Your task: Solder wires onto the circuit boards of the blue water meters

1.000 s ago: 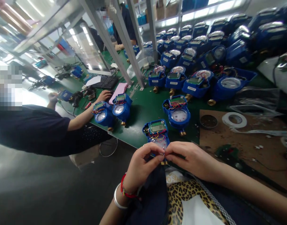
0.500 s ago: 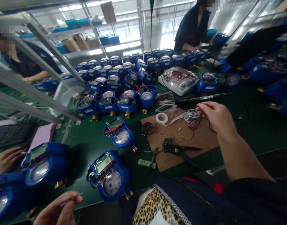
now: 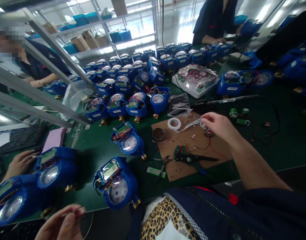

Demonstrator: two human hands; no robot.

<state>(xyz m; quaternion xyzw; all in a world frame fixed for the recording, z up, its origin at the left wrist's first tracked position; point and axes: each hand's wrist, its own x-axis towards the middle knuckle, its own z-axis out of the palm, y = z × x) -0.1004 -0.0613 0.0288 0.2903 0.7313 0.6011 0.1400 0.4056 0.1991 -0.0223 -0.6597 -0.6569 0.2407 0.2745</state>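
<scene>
Low at the left, my left hand (image 3: 61, 224) pinches a small coil of thin silvery wire (image 3: 66, 213) between thumb and fingers. My right hand (image 3: 221, 127) is closed at the fingertips over a wire spool (image 3: 203, 124), largely covering it; what the fingertips grip, if anything, is hidden. Nearest my left hand stands a blue water meter (image 3: 115, 183), its display and coloured wires exposed. Behind it is another open meter (image 3: 127, 139). On the brown cardboard (image 3: 175, 170) lie green-and-black wire strippers (image 3: 186, 158), a roll of white tape (image 3: 174, 124) and a round tin (image 3: 159, 134).
Rows of blue meters (image 3: 136, 108) fill the back. A white tray (image 3: 193, 87) holds wired boards, with a soldering iron (image 3: 225, 100) in front. Green batteries (image 3: 239, 117) lie at right. A co-worker's hand (image 3: 20, 163) rests beside meters at left; metal posts (image 3: 55, 46) rise there.
My right hand has shifted slightly left and down, over the spool. The green batteries now show beyond it. My left hand keeps its pinch, and the camera view has shifted a little.
</scene>
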